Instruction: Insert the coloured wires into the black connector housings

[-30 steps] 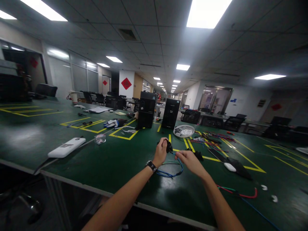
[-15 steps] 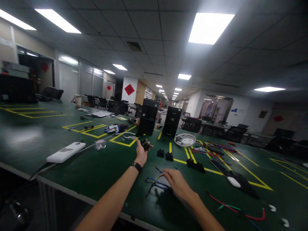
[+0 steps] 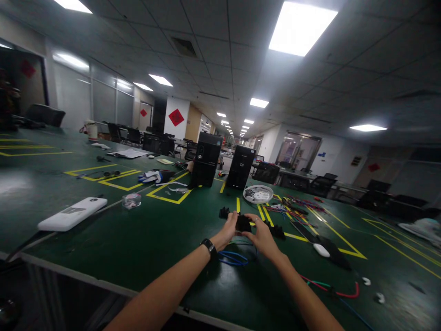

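A small black ribbed block [image 3: 244, 224] is between my two hands, over the middle of the green table. My left hand [image 3: 227, 231] grips its left side, with a dark watch on the wrist. My right hand [image 3: 263, 236] is closed on the right side, thumb and fingers on its edge. The exact kind of block is too dark to make out. Another black block [image 3: 223, 212] stands just beyond my left fingers. More black blocks [image 3: 277, 231] sit to the right of my right hand. A loop of blue wire [image 3: 233, 259] lies below my hands.
Two black computer towers [image 3: 206, 160] stand at the back, beside a white round basket [image 3: 258, 194]. Coloured wires [image 3: 303, 204] are heaped to the right. A white power bank-like device [image 3: 73, 214] and a clear box [image 3: 131, 200] lie left. A white mouse [image 3: 321, 250] lies right.
My left hand has turned from palm up and moved right with the black block. My right hand has left the blue wires and come up to the block. The view has swung slightly right.
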Demonstrator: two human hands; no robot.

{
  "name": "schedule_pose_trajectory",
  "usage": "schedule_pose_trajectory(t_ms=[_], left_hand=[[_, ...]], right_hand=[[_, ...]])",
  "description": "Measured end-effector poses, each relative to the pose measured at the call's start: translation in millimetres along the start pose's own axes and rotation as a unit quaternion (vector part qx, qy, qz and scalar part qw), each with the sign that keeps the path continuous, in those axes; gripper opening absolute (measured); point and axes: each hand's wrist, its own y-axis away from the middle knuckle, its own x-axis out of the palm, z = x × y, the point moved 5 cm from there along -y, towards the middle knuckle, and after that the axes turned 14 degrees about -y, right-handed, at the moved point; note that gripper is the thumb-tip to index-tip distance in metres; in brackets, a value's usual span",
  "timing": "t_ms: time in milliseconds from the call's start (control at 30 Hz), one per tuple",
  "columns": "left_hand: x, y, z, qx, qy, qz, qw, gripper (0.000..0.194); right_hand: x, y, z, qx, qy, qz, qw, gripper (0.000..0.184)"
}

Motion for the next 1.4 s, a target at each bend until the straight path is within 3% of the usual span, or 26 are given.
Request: schedule_pose_trajectory(t_ms=[100, 167, 267, 467, 700, 833, 933, 1033, 1133, 1200, 1233, 1300, 1400], left_hand=[[-22.2, -5.9, -4.3, 0.046, -0.145, -0.098, 0.983, 0.035], [-31.3, -8.5, -6.6, 0.061, -0.166, -0.135, 0.975, 0.032], [-38.2, -10.7, -9.0, 0.076, -0.175, -0.154, 0.97, 0.03], [-48.4, -15.3, -10.4, 0.077, -0.181, -0.182, 0.963, 0.031], [-44.3, -18.7, -7.7, 0.086, -0.165, -0.178, 0.966, 0.031], [-42.5, -17.5, -9.6, 0.089, -0.154, -0.176, 0.968, 0.027], [-41.7, -17.3, -11.2, 0.077, -0.137, -0.164, 0.974, 0.027], [-38.7, -17.1, -10.2, 0.05, -0.11, -0.137, 0.983, 0.036], [-23.9, -15.2, -3.1, -0.029, 0.005, -0.005, 1.0, 0.052], [-12.2, -10.1, -1.6, -0.08, 0.107, 0.086, 0.987, 0.057], [-9.6, -7.6, -2.9, -0.09, 0.146, 0.102, 0.98, 0.055], [-10.4, -4.2, -7.3, -0.087, 0.191, 0.09, 0.974, 0.05], [-16.5, -1.0, -11.5, -0.089, 0.215, 0.063, 0.971, 0.047]], right_hand=[[-14.2, -11.5, -38.9, 0.099, 0.132, 0.017, 0.986, 0.053], [-19.4, -17.2, -62.5, 0.155, 0.196, 0.03, 0.968, 0.055], [-15.2, -24.1, -84.1, 0.184, 0.219, 0.053, 0.957, 0.053], [-4.3, -30.8, -95.3, 0.194, 0.244, 0.092, 0.946, 0.05], [-32.6, -7.5, -104.8, 0.244, 0.314, 0.076, 0.915, 0.04], [-38.2, -0.5, -104.1, 0.228, 0.302, 0.088, 0.921, 0.032], [-39.4, -7.7, -92.6, 0.202, 0.28, 0.076, 0.936, 0.036], [-30.5, -21.6, -60.5, 0.132, 0.228, 0.042, 0.964, 0.041], [-6.0, -33.7, -7.7, 0.011, 0.137, 0.03, 0.99, 0.047], [13.8, -37.0, 25.1, -0.031, 0.112, 0.069, 0.991, 0.052], [20.4, -37.0, 39.1, -0.044, 0.107, 0.087, 0.989, 0.056], [21.0, -32.2, 59.6, -0.056, 0.105, 0.102, 0.988, 0.061], [-12.2, -8.4, 65.9, -0.03, 0.115, 0.077, 0.99, 0.055]])
